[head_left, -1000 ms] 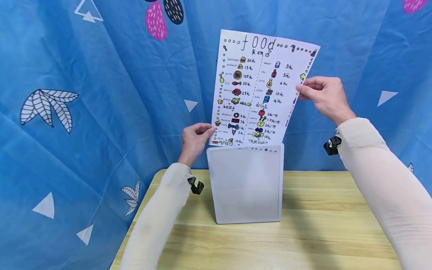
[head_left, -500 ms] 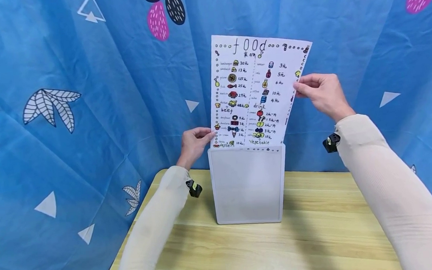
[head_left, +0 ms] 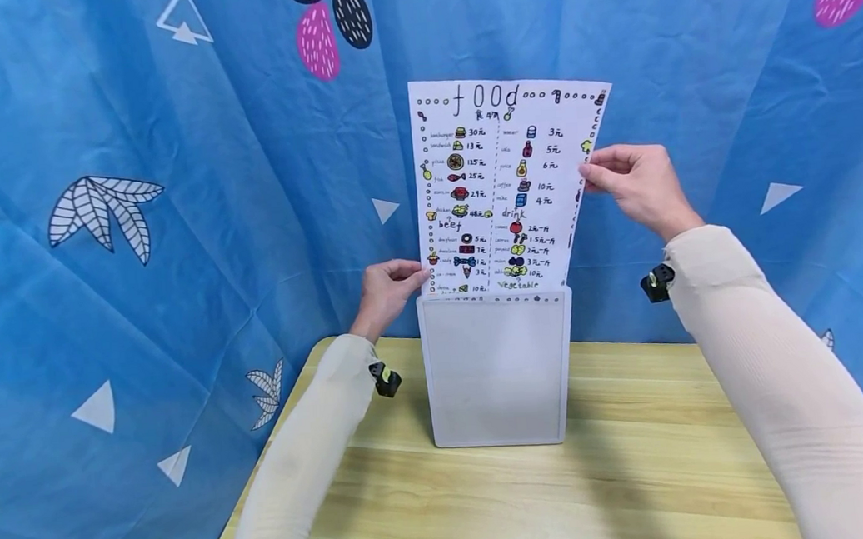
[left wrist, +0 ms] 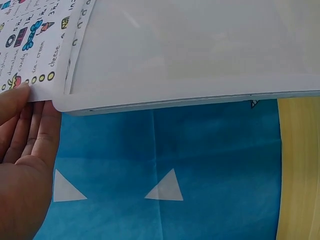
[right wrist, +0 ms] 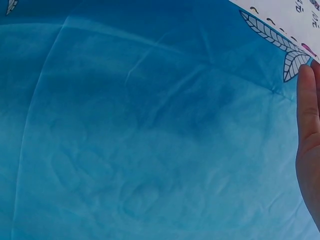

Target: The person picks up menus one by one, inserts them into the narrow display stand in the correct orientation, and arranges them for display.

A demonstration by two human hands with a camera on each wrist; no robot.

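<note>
A hand-drawn paper menu (head_left: 500, 231) headed "food" stands upright above a white-framed display holder (head_left: 494, 369), its lower edge inside the holder's top opening. The left hand (head_left: 388, 296) pinches the menu's left edge just above the holder's top left corner. In the left wrist view, the thumb of the left hand (left wrist: 25, 145) lies on the menu's face, with the fingers behind it; a strip of the menu shows behind the holder's clear front. Higher up, the right hand (head_left: 639, 186) pinches the menu's right edge. Part of the right hand (right wrist: 310, 110) shows at the right wrist view's edge.
The holder stands on a light wooden table (head_left: 641, 472). A blue patterned curtain (head_left: 283, 188) hangs behind the table and along its left side. Each sleeved wrist carries a small black camera.
The menu has turned from leaning right to nearly straight, and its bottom has slid slightly lower into the holder. The right hand has shifted slightly left; both hands still pinch the paper.
</note>
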